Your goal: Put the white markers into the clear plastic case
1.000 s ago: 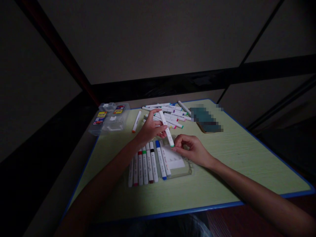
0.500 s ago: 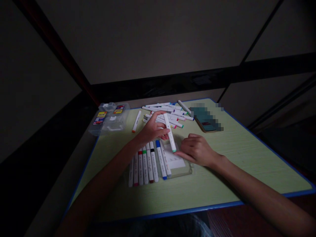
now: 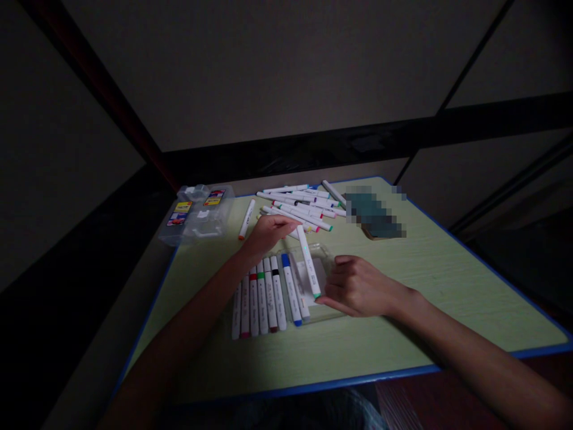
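A white marker (image 3: 308,263) with a green lower end hangs at a slant above the clear tray (image 3: 329,316). My left hand (image 3: 268,233) is closed on its upper end with the fingertips. At the lower end, my right hand (image 3: 353,286) has its fingers curled, and its thumb supports the green tip. Beneath the held marker, a blue-capped marker (image 3: 292,292) and a paler marker (image 3: 301,292) lie side by side in the tray. Just left of them is a row of several markers (image 3: 262,304), their tops partly behind my left wrist.
Several loose markers (image 3: 308,206) are heaped at the back of the table (image 3: 358,352). An orange-ended marker (image 3: 246,220) lies apart from the heap. An open clear plastic case (image 3: 208,221) stands at the back left, and a partly blurred phone-like object (image 3: 376,215) lies at the right.
The held marker has come down and nearer to me, lower over the tray. My left hand now grips its top end from above, and my right hand has dropped slightly with it.
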The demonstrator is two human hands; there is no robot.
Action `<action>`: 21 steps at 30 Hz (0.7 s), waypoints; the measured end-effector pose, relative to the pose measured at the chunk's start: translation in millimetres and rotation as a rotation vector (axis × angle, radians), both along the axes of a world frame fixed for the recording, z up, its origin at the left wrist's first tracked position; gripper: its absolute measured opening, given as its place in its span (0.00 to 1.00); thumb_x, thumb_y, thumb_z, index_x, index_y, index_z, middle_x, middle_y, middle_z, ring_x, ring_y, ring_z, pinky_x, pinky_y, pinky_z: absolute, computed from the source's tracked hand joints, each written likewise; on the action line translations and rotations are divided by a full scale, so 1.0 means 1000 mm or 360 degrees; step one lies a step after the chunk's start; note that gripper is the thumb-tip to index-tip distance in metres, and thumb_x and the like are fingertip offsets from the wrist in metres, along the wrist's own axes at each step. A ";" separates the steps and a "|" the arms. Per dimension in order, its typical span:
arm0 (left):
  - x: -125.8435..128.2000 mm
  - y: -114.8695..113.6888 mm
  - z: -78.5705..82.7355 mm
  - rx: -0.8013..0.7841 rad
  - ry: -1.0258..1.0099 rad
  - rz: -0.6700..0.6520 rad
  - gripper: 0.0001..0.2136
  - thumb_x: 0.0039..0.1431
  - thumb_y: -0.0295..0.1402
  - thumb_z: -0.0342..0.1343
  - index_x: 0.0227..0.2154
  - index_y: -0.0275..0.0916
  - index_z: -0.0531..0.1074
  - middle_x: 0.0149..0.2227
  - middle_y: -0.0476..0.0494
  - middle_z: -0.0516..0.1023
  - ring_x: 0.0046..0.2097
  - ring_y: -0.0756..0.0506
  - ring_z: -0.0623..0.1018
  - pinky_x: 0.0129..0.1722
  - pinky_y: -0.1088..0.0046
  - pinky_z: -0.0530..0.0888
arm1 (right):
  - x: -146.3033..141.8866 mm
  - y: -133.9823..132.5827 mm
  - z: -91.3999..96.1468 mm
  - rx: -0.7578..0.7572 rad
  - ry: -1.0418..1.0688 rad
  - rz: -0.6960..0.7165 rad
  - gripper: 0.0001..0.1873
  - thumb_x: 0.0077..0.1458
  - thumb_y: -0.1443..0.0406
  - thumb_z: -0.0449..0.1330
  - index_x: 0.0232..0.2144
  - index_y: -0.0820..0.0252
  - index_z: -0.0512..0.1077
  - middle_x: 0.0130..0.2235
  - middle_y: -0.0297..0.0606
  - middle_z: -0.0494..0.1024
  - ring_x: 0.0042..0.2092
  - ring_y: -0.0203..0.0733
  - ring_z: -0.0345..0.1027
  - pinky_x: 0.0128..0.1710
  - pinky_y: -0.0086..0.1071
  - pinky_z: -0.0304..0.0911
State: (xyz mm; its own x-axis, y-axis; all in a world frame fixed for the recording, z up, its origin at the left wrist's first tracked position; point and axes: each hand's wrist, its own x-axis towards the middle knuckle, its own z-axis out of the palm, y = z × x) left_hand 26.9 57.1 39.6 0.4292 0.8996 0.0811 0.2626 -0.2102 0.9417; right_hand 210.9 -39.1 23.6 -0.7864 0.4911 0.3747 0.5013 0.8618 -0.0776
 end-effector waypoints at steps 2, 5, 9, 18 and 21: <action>-0.002 0.002 -0.003 -0.0006 0.0057 -0.0043 0.08 0.47 0.32 0.55 0.29 0.34 0.75 0.33 0.44 0.78 0.37 0.48 0.74 0.38 0.72 0.69 | -0.001 -0.002 -0.002 -0.0121 0.0084 0.0019 0.24 0.58 0.59 0.47 0.12 0.58 0.62 0.14 0.31 0.61 0.17 0.32 0.47 0.25 0.35 0.44; -0.005 0.005 -0.008 -0.0061 0.0123 -0.0114 0.07 0.44 0.30 0.57 0.27 0.35 0.76 0.31 0.44 0.79 0.36 0.48 0.75 0.40 0.70 0.69 | -0.002 -0.004 -0.004 -0.0285 0.0189 0.0018 0.24 0.57 0.58 0.49 0.11 0.58 0.60 0.14 0.31 0.60 0.16 0.32 0.45 0.22 0.36 0.42; -0.007 0.010 -0.014 -0.0094 0.0204 -0.0134 0.06 0.42 0.30 0.58 0.25 0.34 0.76 0.29 0.44 0.79 0.33 0.49 0.75 0.37 0.73 0.70 | -0.003 -0.006 -0.003 -0.0347 0.0131 0.0027 0.24 0.57 0.58 0.49 0.11 0.58 0.61 0.13 0.30 0.59 0.16 0.31 0.44 0.21 0.36 0.40; -0.007 0.012 -0.020 -0.0056 0.0389 -0.0128 0.06 0.42 0.32 0.58 0.24 0.34 0.76 0.27 0.44 0.78 0.30 0.50 0.74 0.31 0.76 0.69 | -0.004 -0.006 -0.002 -0.0175 -0.0163 0.0069 0.23 0.58 0.60 0.49 0.12 0.59 0.64 0.14 0.32 0.63 0.16 0.31 0.46 0.21 0.35 0.38; -0.008 0.013 -0.023 -0.0047 0.0424 -0.0127 0.07 0.43 0.33 0.58 0.25 0.34 0.76 0.27 0.44 0.78 0.30 0.50 0.74 0.31 0.75 0.69 | -0.005 -0.005 -0.003 -0.0134 -0.0184 0.0081 0.23 0.58 0.60 0.49 0.13 0.59 0.65 0.14 0.32 0.63 0.16 0.32 0.47 0.22 0.35 0.37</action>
